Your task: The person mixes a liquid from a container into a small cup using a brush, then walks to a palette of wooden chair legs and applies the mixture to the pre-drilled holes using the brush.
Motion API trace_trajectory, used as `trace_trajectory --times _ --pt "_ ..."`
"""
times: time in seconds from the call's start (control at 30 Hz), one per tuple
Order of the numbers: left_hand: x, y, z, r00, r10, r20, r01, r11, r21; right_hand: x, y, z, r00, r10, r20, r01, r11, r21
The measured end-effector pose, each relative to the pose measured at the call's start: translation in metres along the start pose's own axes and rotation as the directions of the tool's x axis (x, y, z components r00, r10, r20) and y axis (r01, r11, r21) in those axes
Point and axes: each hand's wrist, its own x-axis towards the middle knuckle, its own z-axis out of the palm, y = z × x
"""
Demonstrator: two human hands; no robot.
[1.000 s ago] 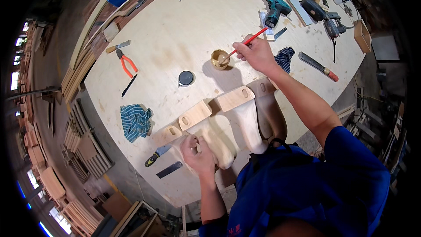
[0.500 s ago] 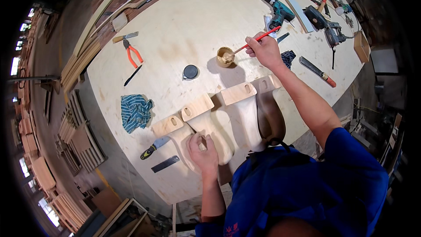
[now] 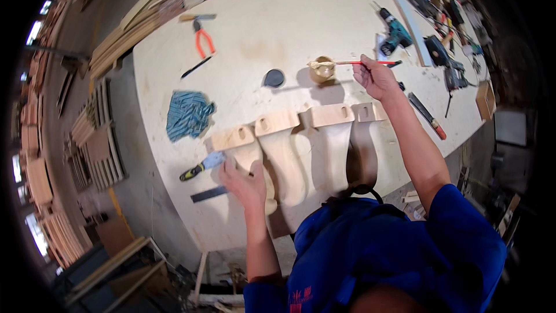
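My right hand [image 3: 375,76] grips a thin red-handled stick [image 3: 349,62] held nearly level. A lump of beige paste clings to its far end, over the rim of a small round cup [image 3: 322,73]. Several curved wooden legs with slotted blocks on top stand in a row near me: a left one [image 3: 248,152], a second [image 3: 285,165], a third [image 3: 337,159] and a shaded one [image 3: 364,159]. Fingers spread, my left hand [image 3: 244,182] is over the leftmost leg; whether it touches is unclear. Beside it lie a putty knife [image 3: 200,167] and a flat dark metal strip [image 3: 208,195].
On the pale worktable [image 3: 255,40] are a striped cloth [image 3: 190,116], red-handled pliers [image 3: 202,40], a round black object [image 3: 274,78], a cordless drill [image 3: 395,32] and a red-handled blade [image 3: 427,116]. More power tools [image 3: 456,76] and a wooden box [image 3: 485,99] crowd the right edge.
The stick's end has come up out of the cup with paste on it, and the stick now lies flatter. My left hand has shifted left and its fingers have spread. The view has turned slightly.
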Motion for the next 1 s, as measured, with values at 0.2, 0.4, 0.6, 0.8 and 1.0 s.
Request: trace_trajectory --times 0.2,0.4,0.6,0.8,1.0 --pt "0.007 0.005 0.005 0.971 -0.187 0.149 0.182 0.982 0.047 -0.056 0.018 0.099 0.968 -0.015 0.25 0.071 0.974 -0.217" --pt "0.004 0.005 0.003 0.974 -0.197 0.116 0.197 0.98 0.009 -0.092 0.042 0.194 0.915 -0.058 0.399 0.285 0.795 -0.536" --pt "0.004 0.003 0.005 0.978 -0.184 0.101 0.186 0.982 -0.012 -0.098 0.053 0.234 0.869 -0.024 0.493 0.426 0.542 -0.724" --pt "0.005 0.004 0.002 0.977 -0.186 0.104 0.191 0.981 -0.039 -0.111 0.057 0.261 0.84 0.025 0.541 0.5 0.347 -0.793" --pt "0.005 0.001 0.003 0.979 -0.181 0.092 0.184 0.982 -0.033 -0.124 0.066 0.281 0.815 0.046 0.578 0.566 0.152 -0.81"
